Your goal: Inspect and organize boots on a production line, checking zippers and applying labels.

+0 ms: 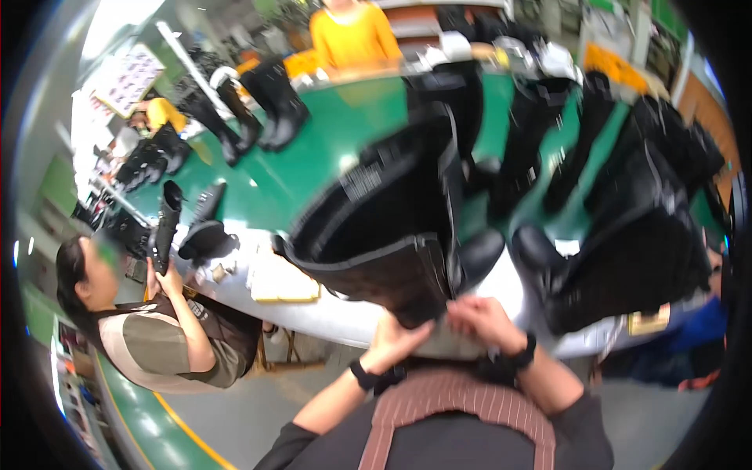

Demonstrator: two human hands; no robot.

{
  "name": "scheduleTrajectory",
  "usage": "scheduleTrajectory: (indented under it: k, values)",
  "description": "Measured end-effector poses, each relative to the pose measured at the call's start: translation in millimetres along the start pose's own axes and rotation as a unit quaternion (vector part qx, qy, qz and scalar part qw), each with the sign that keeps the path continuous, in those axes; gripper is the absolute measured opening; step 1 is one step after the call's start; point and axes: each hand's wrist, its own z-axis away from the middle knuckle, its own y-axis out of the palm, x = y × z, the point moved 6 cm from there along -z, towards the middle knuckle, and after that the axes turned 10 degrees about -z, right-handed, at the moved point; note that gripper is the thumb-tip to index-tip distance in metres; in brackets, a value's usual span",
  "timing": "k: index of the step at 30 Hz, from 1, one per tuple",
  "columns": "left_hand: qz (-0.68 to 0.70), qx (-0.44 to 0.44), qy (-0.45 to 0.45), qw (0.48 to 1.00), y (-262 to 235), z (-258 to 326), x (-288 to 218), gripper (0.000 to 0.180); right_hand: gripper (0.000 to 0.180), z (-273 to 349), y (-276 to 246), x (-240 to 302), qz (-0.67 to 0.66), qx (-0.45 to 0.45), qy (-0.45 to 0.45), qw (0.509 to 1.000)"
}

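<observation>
A tall black boot stands right in front of me, its wide shaft gaping open toward me and a pale label inside. My left hand grips the boot low down, at its near side by the ankle. With thumb and fingers pinched together, my right hand is at the lower end of the zipper that runs down the boot's side. The zipper's pull is too small to make out between the fingertips. The boot's toe points away to the right.
Another tall black boot stands close on the right. More black boots line the green tabletop. A yellow-edged pad of paper lies to the left. A seated person at left handles a boot; a person in yellow is across.
</observation>
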Motion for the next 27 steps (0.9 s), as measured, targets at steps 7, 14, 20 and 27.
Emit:
scheduleTrajectory:
  k: [7,14,20,27]
  values:
    - [0.024,0.053,0.013,0.998,5,6,17,0.052,0.021,71,33,126,-0.023,0.023,-0.226,0.974]
    - [-0.091,0.018,0.091,0.991,-24,0,-20,0.088,0.020,71,40,146,0.004,0.064,-0.255,0.965]
    - [-0.129,-0.015,0.163,0.978,-67,-21,-68,0.104,0.026,60,44,157,0.031,0.050,-0.251,0.966]
    - [-0.014,0.047,0.106,0.993,-22,-12,-35,0.078,0.026,53,50,166,0.030,0.077,-0.243,0.966]
